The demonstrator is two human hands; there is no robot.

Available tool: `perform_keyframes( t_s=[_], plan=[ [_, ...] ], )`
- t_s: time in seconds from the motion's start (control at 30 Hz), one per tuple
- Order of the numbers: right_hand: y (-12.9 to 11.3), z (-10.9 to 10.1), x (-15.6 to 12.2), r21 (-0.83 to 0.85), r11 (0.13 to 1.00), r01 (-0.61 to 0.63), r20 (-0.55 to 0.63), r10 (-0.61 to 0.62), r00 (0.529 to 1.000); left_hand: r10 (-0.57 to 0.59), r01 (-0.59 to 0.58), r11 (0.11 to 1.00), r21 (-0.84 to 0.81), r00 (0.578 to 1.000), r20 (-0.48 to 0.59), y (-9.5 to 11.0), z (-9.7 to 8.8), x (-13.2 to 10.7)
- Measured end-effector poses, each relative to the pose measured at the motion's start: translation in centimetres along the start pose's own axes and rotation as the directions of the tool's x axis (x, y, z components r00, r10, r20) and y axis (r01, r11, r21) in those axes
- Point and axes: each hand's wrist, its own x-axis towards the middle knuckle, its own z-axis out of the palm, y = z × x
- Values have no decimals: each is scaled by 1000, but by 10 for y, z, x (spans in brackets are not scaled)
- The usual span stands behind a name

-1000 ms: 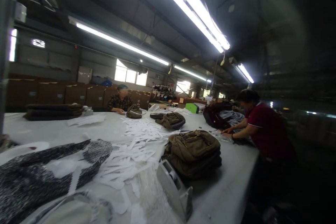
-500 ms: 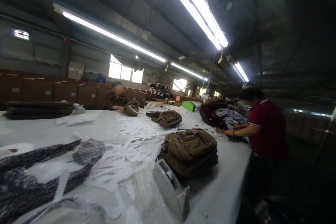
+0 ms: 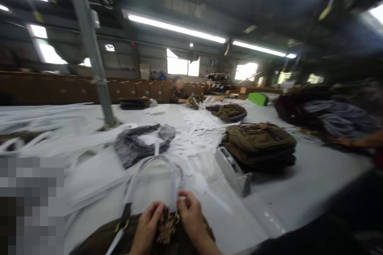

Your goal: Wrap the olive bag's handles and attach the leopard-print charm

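Note:
A dark olive bag (image 3: 98, 237) lies at the bottom edge in front of me, partly cut off by the frame. A pale wrapped strap (image 3: 131, 183) arches up from it, with a black and gold-coloured fitting at its left end. Between my hands hangs a tan knotted ornament (image 3: 166, 231), resting against the bag. My left hand (image 3: 149, 223) has its thumb and fingers pinched at the ornament's upper left. Opposite it, my right hand (image 3: 191, 212) pinches at the thin loops on its upper right. Blur hides the exact contact at the fingertips.
A grey tape dispenser (image 3: 231, 171) stands beside stacked olive backpacks (image 3: 259, 143) on the white table (image 3: 314, 171). Black-and-white speckled fabric (image 3: 131, 147) and white scraps (image 3: 197, 123) lie beyond the strap. A metal post (image 3: 92, 51) rises at left. Another person's arm (image 3: 362, 140) reaches in at right.
My view has swung left and down. Both my hands, the olive bag and the tan ornament are now visible. The co-worker on the right is mostly out of frame.

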Motion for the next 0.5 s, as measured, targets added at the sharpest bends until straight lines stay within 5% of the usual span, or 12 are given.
perform_keyframes(
  t_s=[0.1,0.17,0.27,0.4,0.5],
  plan=[
    [27,-3,1,26,1000,-17,-77,19,997,17,-31,970,-239,998,-60,-26,-4,9],
    [40,-9,-3,-18,999,-30,-20,30,999,-5,-9,954,-301,999,-46,-34,-5,9],
    [46,-13,-17,-144,990,4,81,8,997,-5,-3,970,-245,999,-33,-36,-7,3],
    [37,-5,-30,-328,941,81,52,-68,996,-22,17,982,-187,999,-24,-33,-13,-12],
    [30,-1,-30,-305,952,38,37,-28,999,-71,71,987,-141,997,5,-33,-15,-20]
  ],
)
